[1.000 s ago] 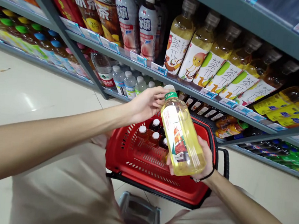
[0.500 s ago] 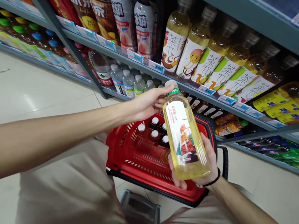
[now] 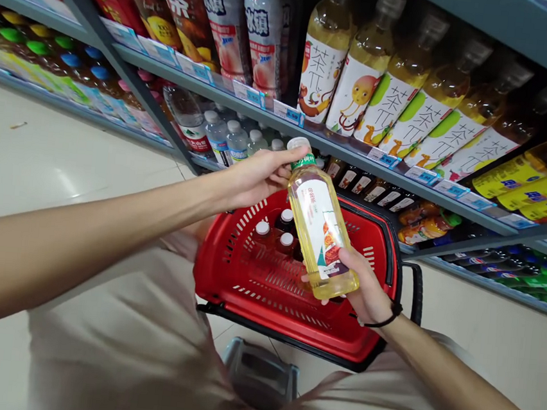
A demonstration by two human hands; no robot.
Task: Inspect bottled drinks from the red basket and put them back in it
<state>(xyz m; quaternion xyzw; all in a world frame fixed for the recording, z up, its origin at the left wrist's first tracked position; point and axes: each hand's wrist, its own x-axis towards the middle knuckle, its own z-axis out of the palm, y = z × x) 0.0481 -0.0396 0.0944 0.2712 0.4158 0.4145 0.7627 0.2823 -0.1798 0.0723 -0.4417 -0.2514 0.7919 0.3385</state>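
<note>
A clear tea bottle (image 3: 307, 211) with pale yellow liquid, a white illustrated label, a green neck band and a white cap is tilted in front of me, cap toward the shelf. My left hand (image 3: 259, 176) closes on its neck just below the cap, thumb on top. Around the lower end is my right hand (image 3: 365, 285), thumb on the label and fingers partly hidden beneath. Below the bottle stands a red shopping basket (image 3: 214, 267). Several white-capped dark bottles (image 3: 286, 242) are inside it, partly covered by the held bottle.
Shelves (image 3: 337, 145) of drinks run across the front, with slanted tea bottles (image 3: 359, 91) on the middle level and small water bottles (image 3: 237, 140) lower down. The basket's black handle (image 3: 417, 293) juts out right. A grey stool-like object (image 3: 261, 375) sits between my legs.
The bottle has moved slightly left and down, away from my face. My right hand has shifted so its thumb now lies on the label; my left hand stays at the neck.
</note>
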